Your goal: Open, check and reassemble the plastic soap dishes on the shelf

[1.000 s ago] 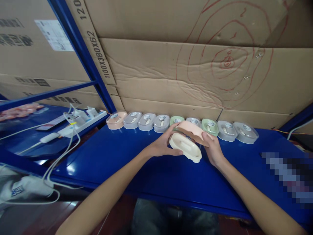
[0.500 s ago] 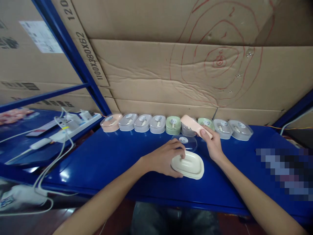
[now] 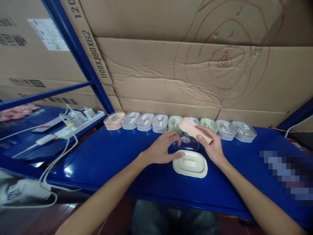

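My right hand (image 3: 212, 145) grips a peach plastic box (image 3: 192, 128), which is tilted above the blue tabletop. Just left of it, my left hand (image 3: 161, 147) is open with its fingers apart and curved. Its thumb reaches over the left rim of a cream oval dish (image 3: 192, 165) lying on the table; whether it touches cannot be made out. Behind that dish lies a clear lid (image 3: 192, 144) with a round sticker, partly covered by my left fingers and the peach box. What the peach box holds, if anything, is hidden.
Several lidded containers line the back of the blue table (image 3: 117, 163), among them a peach one (image 3: 113, 121), a green one (image 3: 175, 124) and a grey one (image 3: 244, 131). Cardboard (image 3: 151, 65) stands behind them. A power strip (image 3: 78, 125) with white cables sits at left.
My left hand has let go of the cream dish and lifted up and back from it. My right hand keeps hold of the peach box, which is turned slightly. The view has shifted a little.
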Motion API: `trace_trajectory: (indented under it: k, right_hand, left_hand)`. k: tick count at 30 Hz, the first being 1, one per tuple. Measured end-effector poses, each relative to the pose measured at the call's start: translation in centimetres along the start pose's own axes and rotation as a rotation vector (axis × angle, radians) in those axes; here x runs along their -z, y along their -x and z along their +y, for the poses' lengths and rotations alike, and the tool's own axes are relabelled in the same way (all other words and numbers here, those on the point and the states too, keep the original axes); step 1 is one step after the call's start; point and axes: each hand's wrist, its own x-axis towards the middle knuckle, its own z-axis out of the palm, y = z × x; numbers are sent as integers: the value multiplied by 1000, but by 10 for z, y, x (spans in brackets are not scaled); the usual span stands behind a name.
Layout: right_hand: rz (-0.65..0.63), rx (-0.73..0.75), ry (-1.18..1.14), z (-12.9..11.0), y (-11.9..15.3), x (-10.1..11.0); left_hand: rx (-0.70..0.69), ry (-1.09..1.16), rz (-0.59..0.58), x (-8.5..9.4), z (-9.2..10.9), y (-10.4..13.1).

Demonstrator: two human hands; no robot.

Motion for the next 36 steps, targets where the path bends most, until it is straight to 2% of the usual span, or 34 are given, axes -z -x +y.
trace_trajectory:
  k: [3,5,7,11,14,16,19,23,26,28,33,36]
  right_hand:
    - [17,60,58,-2,0,1]
    - [-15,128,117,-4,0,0]
    - [-76,205,180,-6,2,-1]
    - [-207,323,240,-12,9,-7]
    - [-270,345,217,-14,12,-11]
    - [-308,338,203,-15,13,-11]
    - [-348,318,208,-17,11,-7]
    - [-240,293,214,-20,8,-1]
    - [-186,299,207,-21,7,1]
    - [-194,311,206,-21,7,-1]
    - [-247,319,207,-18,9,-6]
    - [-245,304,214,-16,8,-6]
  left_hand:
    - [120,50,234,17,-9,-2]
    - [167,61,299,25,-12,-2]
    - [151,72,248,30,-10,-2]
    - [58,66,23,27,1,-2]
    - [24,73,-93,23,6,-5]
    - [21,68,-133,27,6,-6]
    - [82,11,-139,48,5,-2]
    - [226,-89,-52,87,8,18]
    - [289,-149,-112,102,6,41]
    - [344,-175,-153,103,-1,57]
    - [412,-193,-189,88,-31,83]
    - [392,-191,-161,82,-29,86]
